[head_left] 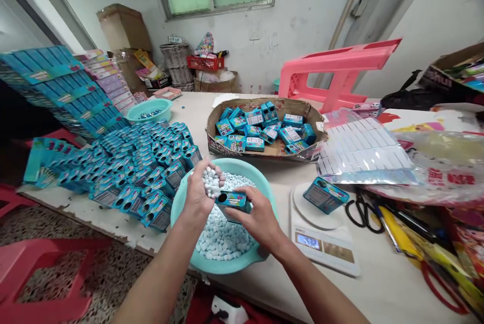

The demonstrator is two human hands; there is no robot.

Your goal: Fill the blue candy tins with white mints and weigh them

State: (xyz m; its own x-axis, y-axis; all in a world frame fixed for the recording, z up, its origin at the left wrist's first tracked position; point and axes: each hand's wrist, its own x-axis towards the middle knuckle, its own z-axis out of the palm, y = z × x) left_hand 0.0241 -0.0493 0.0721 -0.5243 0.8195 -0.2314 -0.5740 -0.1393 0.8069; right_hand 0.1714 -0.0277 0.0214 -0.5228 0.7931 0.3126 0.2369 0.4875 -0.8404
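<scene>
Two arms point(162, 266) converge, left hand point(198, 193) cupped, right hand point(262, 218) gripping a box point(233, 200).

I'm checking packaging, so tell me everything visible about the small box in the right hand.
The small blue box, apparently printed card, has a dark round hole at one end of its lettered, upward-turned face; what is inside doesn't show. The right hand grips it above the turquoise basin of white pellets, hole end beside the left hand, which cups more pellets.

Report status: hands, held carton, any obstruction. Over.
Left hand cupping white pellets. Right hand gripping blue carton above turquoise basin. Round hole exposed, nothing visibly blocking it.
</scene>
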